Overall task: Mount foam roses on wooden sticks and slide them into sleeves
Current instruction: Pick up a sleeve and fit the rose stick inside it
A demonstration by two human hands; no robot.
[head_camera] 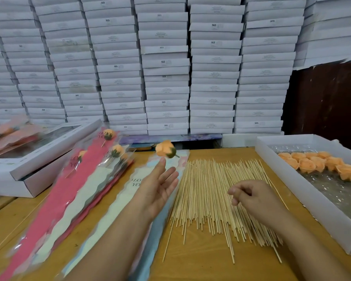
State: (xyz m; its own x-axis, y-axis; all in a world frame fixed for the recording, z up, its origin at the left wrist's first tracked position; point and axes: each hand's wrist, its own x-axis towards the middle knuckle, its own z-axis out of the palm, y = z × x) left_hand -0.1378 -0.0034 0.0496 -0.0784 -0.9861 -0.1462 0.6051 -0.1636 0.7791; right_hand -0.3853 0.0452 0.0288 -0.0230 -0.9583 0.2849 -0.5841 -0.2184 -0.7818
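Note:
An orange foam rose (165, 149) with a green base hangs blurred just above the fingertips of my left hand (159, 188), not touching them. That hand is palm up with straight fingers, over a flat stack of pastel sleeves (130, 209) printed "LOVE YOU". A wide spread of wooden sticks (203, 195) lies in the middle of the table. My right hand (253, 197) hovers over the sticks with fingers loosely curled, and no stick shows between them.
A white tray (292, 191) at the right holds several loose orange roses (320, 163) on bubble wrap. Filled sleeves with roses (101, 165) pile up at the left beside an open white box (28, 165). Stacked white boxes (166, 67) wall off the back.

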